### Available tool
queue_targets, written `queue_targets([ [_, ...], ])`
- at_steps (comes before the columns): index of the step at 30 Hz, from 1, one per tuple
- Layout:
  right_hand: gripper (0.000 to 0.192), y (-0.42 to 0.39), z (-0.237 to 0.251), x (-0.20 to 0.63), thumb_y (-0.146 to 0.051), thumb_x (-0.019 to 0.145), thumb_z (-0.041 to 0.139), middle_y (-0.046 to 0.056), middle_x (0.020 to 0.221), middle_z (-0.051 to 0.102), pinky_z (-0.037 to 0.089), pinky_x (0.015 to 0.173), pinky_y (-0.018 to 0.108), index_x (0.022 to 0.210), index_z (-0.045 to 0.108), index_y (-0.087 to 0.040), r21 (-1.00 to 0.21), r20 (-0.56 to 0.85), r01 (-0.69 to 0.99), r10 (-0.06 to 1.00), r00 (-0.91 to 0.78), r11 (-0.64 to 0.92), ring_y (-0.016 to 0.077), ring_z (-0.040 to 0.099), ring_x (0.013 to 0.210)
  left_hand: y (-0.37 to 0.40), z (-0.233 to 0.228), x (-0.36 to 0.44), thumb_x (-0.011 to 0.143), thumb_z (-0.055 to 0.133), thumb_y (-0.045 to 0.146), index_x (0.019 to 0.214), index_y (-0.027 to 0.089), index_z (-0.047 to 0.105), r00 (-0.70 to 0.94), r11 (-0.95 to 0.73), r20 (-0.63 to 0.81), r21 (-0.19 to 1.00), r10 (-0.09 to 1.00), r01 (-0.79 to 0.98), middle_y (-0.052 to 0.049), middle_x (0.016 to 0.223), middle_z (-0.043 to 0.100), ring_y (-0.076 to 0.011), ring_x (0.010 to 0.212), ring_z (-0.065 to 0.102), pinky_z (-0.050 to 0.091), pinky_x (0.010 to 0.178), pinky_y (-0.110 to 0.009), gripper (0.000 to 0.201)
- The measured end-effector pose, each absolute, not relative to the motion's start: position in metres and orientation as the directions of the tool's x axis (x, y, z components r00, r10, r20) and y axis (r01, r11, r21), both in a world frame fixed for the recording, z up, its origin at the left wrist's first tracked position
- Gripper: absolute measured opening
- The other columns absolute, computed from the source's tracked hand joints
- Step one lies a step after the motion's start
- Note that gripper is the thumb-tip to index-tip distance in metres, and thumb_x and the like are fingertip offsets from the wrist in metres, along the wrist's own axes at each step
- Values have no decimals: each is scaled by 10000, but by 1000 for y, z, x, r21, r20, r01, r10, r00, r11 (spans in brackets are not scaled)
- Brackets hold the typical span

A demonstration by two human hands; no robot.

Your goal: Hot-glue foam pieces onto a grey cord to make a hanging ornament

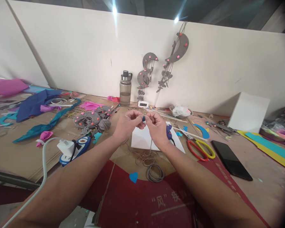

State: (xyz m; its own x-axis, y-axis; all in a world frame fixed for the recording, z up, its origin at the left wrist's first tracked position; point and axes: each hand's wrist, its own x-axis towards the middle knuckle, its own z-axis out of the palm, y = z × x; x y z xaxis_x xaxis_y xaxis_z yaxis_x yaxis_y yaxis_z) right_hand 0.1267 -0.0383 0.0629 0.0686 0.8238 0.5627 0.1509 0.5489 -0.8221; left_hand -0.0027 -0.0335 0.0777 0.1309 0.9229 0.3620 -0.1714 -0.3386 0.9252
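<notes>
Above a white sheet of paper point(140, 141), my left hand point(129, 124) and my right hand point(156, 127) meet, fingers closed in a pinch. Between the fingertips sits a small dark blue piece point(143, 118), mostly covered, so its shape cannot be made out. A grey cord point(151, 145) drops from beneath my right hand towards a loose coil of cord point(155, 173) on the cardboard. Near the coil lies a blue heart cutout point(133, 177). Partly behind my right hand is a dark blue tool point(168, 131), probably a glue gun.
Scissors point(200, 149) with red and yellow handles and a black phone point(231, 160) lie to the right. On the left are a power strip point(79, 148) and grey felt moons point(91, 119). A water bottle point(125, 90) stands by the wall, beside hanging moon ornaments point(180, 49).
</notes>
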Motion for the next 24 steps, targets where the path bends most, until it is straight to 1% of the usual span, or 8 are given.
queue_targets([
  [5,131,-39,65,127,-309,804,551,-62,607,394,275,516,229,757,508,-195,-837,543,117,837,65,534,81,326,549,-34,79,-3,757,650,301,771,120,601,149,-325,349,931,925,-163,-12,572,631,-117,496,608,529,522,-245,188],
  [8,120,-39,67,128,-295,801,545,-65,603,378,266,517,230,749,509,-193,-837,542,143,835,91,528,80,312,550,-33,80,-5,747,674,345,773,114,624,196,-276,318,937,928,-215,-20,609,629,-125,533,618,517,505,-241,237],
  [11,114,-37,67,129,-282,802,534,-63,608,378,268,527,232,735,505,-194,-834,547,159,829,113,529,83,309,561,-31,81,-8,762,659,396,794,113,644,262,-204,281,936,923,-287,-38,652,645,-143,580,643,510,508,-238,286],
  [13,109,-36,66,129,-277,802,530,-63,608,371,271,533,234,733,504,-196,-830,554,166,824,124,533,85,308,564,-31,81,-9,769,649,413,808,112,653,278,-186,270,938,922,-293,-50,676,657,-153,602,655,509,513,-240,304],
  [17,116,-35,64,130,-293,801,534,-58,611,380,275,533,239,738,507,-199,-826,557,191,820,130,531,92,317,567,-31,83,-8,737,684,376,842,110,671,255,-258,300,948,919,-185,-52,689,668,-152,607,652,503,500,-236,287],
  [20,127,-35,60,129,-304,808,536,-56,609,374,272,533,240,739,508,-202,-814,569,228,813,126,534,94,315,568,-30,83,-8,733,681,349,858,116,679,230,-327,332,943,915,-61,-32,634,655,-119,540,607,472,467,-213,264],
  [24,120,-33,50,128,-308,817,525,-54,623,363,269,540,240,757,511,-204,-808,574,235,812,103,541,96,306,576,-30,81,-10,752,645,322,794,130,668,189,-362,346,931,919,57,-6,571,630,-72,443,512,408,428,-186,198],
])
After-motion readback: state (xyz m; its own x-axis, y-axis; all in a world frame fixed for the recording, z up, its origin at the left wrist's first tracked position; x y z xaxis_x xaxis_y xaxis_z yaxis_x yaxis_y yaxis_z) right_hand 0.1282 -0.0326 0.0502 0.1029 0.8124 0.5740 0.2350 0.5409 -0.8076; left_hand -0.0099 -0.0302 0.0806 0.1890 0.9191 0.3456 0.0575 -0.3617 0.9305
